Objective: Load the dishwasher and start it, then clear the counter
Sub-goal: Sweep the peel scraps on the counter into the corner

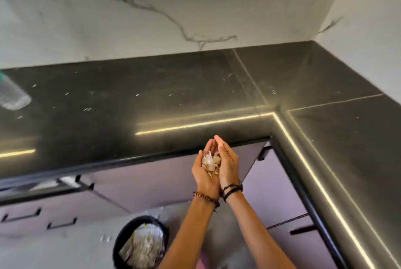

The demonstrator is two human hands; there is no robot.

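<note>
While both my hands hang just below the front edge of the black countertop [152, 99], I have them cupped together at the centre of the frame — left hand [205, 171] palm up, right hand [229, 164] turned on edge against it, the heels touching. My fingers are fairly straight and close together, gently curved into a scoop rather than clenched, and the fingertips of both hands nearly meet at the top. Between the palms lies a small heap of pale, papery peel scraps [210, 163], resting mostly on my left palm with the right hand walling them in.

Low in the frame, left of my forearms, stands a round black bin [121, 240] on the pale floor, heaped with more of the same light scraps; a few bits lie on the floor just beside it. Small white flecks are scattered over the countertop, mostly across its left and middle. At the far left edge a clear plastic bottle [13, 95] shows, blurred. Behind the counter rises a white marble-veined wall [152, 8], and mauve cabinet fronts [152, 177] with black bar handles sit under the counter.
</note>
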